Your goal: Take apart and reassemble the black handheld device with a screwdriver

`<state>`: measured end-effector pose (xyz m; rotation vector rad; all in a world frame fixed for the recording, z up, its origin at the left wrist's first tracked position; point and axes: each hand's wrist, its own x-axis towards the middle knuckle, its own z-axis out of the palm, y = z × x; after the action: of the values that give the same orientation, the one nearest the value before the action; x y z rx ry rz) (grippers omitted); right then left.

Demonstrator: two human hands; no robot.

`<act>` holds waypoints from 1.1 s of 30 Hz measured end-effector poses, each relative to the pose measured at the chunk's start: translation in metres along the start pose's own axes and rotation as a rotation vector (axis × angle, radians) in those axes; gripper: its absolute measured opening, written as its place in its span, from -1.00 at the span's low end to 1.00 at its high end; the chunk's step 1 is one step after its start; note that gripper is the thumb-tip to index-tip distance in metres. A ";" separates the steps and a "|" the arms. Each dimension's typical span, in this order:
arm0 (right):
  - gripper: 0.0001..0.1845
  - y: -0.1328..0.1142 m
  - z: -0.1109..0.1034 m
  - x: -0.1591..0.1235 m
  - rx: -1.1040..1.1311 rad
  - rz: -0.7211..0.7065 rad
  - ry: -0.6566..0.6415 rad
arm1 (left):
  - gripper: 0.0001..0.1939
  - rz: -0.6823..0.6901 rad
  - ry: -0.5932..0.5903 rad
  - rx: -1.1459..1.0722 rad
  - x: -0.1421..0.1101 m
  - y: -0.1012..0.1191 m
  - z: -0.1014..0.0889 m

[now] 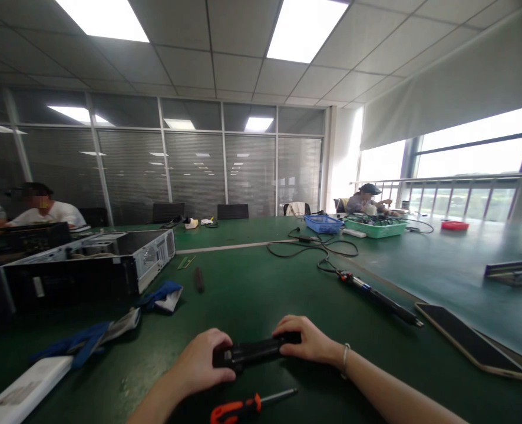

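Note:
A long black device [254, 351] lies flat on the green table [252, 294] near its front edge. My left hand [201, 362] is closed around the device's left end. My right hand [309, 341] grips its right end, fingers curled over the top; a bracelet sits on that wrist. An orange-and-black screwdriver [243, 407] lies on the table just in front of the device, its metal shaft pointing right, touched by neither hand.
An open computer case [88, 265] stands at left, blue-and-white gloves [161, 297] beside it. A corded electric screwdriver [378, 297] and a phone [471, 340] lie at right. Blue and green trays [367, 227] sit far back. Other people sit at far left and far right.

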<state>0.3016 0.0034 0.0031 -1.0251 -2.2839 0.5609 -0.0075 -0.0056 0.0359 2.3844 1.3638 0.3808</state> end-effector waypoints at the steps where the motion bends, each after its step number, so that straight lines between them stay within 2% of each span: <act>1: -0.61 0.002 0.000 0.000 -0.013 0.011 0.007 | -0.55 -0.006 -0.008 0.002 -0.001 0.002 -0.001; 3: -0.57 0.010 -0.003 0.001 -0.062 0.053 0.051 | -0.56 -0.009 -0.017 -0.003 -0.001 0.004 -0.002; 6: -0.56 0.034 -0.018 0.001 -0.205 0.177 0.203 | -0.54 -0.007 -0.016 -0.027 -0.002 0.005 -0.002; 9: -0.54 0.069 -0.048 -0.010 -0.406 0.392 0.404 | -0.49 -0.002 -0.019 -0.053 -0.002 0.005 -0.003; 13: -0.40 0.112 -0.101 -0.051 -0.669 0.787 0.613 | -0.51 0.007 -0.034 -0.056 -0.004 0.005 -0.004; 16: -0.37 0.135 -0.130 -0.088 -0.760 1.059 0.650 | -0.51 0.009 -0.032 -0.056 -0.004 0.004 -0.003; 18: -0.53 0.148 -0.140 -0.104 -0.750 1.168 0.600 | -0.51 0.018 -0.025 -0.057 -0.003 0.002 -0.001; 21: -0.72 0.162 -0.142 -0.113 -0.713 1.224 0.521 | -0.50 0.030 -0.019 -0.053 -0.002 -0.001 0.001; 25: -0.71 0.169 -0.135 -0.108 -0.732 1.219 0.495 | -0.50 0.031 -0.021 -0.050 -0.002 -0.002 0.002; 33: -0.73 0.159 -0.120 -0.094 -0.765 1.044 0.451 | -0.50 0.021 -0.023 -0.043 -0.004 0.002 -0.001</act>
<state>0.5160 0.0459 -0.0290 -2.4328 -1.4023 -0.2347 -0.0083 -0.0100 0.0376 2.3630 1.3086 0.3836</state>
